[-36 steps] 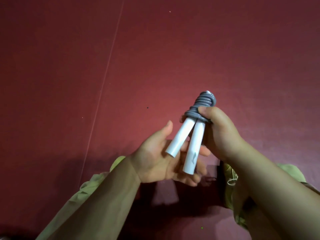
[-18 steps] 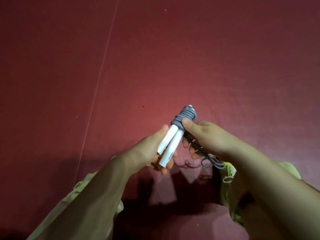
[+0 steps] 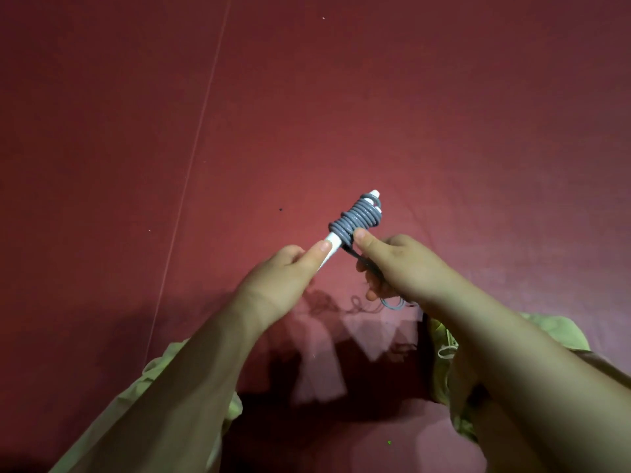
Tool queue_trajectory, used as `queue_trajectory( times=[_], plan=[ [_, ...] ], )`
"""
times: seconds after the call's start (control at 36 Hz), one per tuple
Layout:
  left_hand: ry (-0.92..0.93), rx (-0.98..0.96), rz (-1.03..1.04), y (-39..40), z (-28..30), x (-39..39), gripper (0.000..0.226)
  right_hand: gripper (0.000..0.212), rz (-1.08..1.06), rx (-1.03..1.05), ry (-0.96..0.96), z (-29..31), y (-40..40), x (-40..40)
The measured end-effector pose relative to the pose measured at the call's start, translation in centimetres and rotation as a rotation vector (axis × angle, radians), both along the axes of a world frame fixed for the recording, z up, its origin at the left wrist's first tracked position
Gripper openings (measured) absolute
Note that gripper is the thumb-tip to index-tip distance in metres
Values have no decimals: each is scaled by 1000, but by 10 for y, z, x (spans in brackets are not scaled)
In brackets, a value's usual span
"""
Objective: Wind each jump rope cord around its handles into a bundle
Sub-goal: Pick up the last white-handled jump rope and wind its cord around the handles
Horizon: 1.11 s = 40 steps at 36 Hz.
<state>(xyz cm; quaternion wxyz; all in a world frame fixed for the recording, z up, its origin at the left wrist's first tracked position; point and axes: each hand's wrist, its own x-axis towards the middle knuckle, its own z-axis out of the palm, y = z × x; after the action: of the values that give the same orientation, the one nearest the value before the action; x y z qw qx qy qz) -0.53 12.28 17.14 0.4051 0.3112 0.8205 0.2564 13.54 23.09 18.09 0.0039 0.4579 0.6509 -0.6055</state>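
Jump rope handles (image 3: 333,243), white and tilted up to the right, are held above the red floor (image 3: 444,114) with grey cord (image 3: 356,218) coiled around their upper part. Left hand (image 3: 283,278) is closed around the lower handle ends. Right hand (image 3: 403,264) is closed on the cord's loose end, thumb pressing the lowest coils.

Glossy grey plastic cord (image 3: 356,218) coiled on smooth white cylindrical handles (image 3: 333,241), plain dark red matte floor (image 3: 444,114), pale yellow-green cloth sleeves (image 3: 553,331) at 6 o'clock

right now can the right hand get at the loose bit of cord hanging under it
Probably yes: the right hand already grips the grey cord at the coil, and the slack loop dangles just below its fingers, nothing between.
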Motion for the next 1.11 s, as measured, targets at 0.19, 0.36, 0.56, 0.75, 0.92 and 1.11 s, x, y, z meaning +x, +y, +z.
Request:
queue_trajectory(
  times=[0.19, 0.36, 0.56, 0.75, 0.92, 1.11],
  plan=[
    [234, -5, -13, 0, 6, 2, 45, 44, -26, -137, 76, 2, -8, -4],
    [371, 83, -31, 1, 5, 8, 44, 39, -75, -82, 129, 4, -8, -3],
    [-573, 62, 14, 6, 33, 16, 68, 27, -96, 146, 210, 6, -5, -5],
    [-1384, 119, -57, -3, 23, 16, 83, 38, -81, -1, 482, 16, -6, -5],
    [-1294, 119, 65, 2, 21, 17, 69, 43, -40, -36, 436, 14, -2, -4],
    [-797, 27, 94, 2, 20, 16, 60, 47, 109, 147, 85, 10, -4, -2]
  ],
)
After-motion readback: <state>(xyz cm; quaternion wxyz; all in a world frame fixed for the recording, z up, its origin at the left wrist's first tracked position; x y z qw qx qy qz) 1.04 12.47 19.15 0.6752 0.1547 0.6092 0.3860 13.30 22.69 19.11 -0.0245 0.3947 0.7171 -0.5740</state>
